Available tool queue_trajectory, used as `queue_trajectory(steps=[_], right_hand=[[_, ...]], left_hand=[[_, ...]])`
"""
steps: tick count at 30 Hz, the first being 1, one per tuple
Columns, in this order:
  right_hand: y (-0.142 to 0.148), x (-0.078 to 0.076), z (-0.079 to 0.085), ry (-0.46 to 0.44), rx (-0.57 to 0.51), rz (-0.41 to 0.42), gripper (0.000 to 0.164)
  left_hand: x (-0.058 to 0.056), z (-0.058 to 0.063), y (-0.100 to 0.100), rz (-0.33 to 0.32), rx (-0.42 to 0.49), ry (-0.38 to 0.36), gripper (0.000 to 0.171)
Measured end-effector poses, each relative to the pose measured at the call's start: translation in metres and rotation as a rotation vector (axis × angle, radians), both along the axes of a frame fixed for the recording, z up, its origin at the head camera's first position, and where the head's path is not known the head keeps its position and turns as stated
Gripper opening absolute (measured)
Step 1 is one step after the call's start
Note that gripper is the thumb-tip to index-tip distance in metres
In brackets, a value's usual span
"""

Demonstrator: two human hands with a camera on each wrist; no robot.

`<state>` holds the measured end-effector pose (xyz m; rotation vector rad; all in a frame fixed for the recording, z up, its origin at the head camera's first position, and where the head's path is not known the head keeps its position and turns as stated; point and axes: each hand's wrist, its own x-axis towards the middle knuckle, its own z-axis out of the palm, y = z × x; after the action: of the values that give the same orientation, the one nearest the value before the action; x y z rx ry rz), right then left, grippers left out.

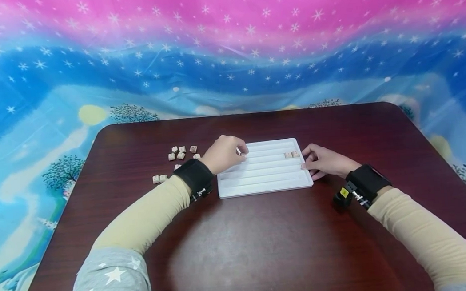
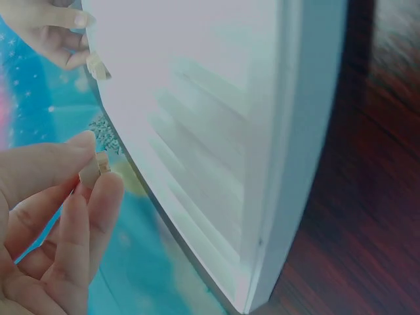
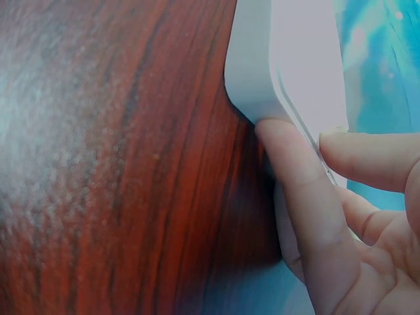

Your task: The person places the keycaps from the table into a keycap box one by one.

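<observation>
In the head view my left hand is over the upper left part of a white ridged tray. Thumb and fingertips pinch a small beige keycap, seen close up in the left wrist view and held above the tray's rows. At the tray's right side, my right hand grips the edge. The right wrist view shows its thumb on the rim and a finger against the outer wall. Two beige keycaps sit side by side in a row near the tray's right end.
Several loose keycaps lie on the dark red-brown table left of the tray, some partly behind my left wrist. Two more keycaps stand together nearer me. A patterned pink and blue cloth hangs behind the table.
</observation>
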<state>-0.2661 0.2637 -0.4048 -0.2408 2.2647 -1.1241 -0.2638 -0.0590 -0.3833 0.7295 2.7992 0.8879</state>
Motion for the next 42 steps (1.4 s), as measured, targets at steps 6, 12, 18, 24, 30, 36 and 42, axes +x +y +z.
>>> queue_trajectory(steps=[6, 12, 18, 24, 30, 36, 42], right_hand=[[0.001, -0.001, 0.0, -0.002, 0.003, 0.001, 0.049], [0.001, 0.001, -0.001, -0.005, 0.0, 0.0, 0.048], [0.001, 0.001, -0.001, -0.006, 0.007, 0.0, 0.048], [0.001, 0.001, -0.001, -0.002, -0.001, 0.006, 0.049], [0.001, 0.001, -0.001, 0.004, -0.013, 0.012, 0.049], [0.001, 0.001, 0.0, 0.008, -0.017, 0.013, 0.048], [0.001, 0.001, 0.0, 0.011, -0.016, 0.012, 0.048]], left_hand=[[-0.002, -0.001, 0.006, -0.009, -0.007, -0.01, 0.015], [-0.005, -0.003, 0.011, -0.013, 0.004, 0.011, 0.015], [-0.009, -0.003, 0.021, -0.022, 0.006, 0.016, 0.017], [-0.009, -0.003, 0.032, -0.039, -0.007, 0.006, 0.02], [-0.009, -0.004, 0.04, -0.036, -0.014, -0.006, 0.024], [-0.011, -0.002, 0.045, -0.039, -0.029, 0.001, 0.023], [-0.012, -0.001, 0.05, -0.038, -0.04, -0.011, 0.022]])
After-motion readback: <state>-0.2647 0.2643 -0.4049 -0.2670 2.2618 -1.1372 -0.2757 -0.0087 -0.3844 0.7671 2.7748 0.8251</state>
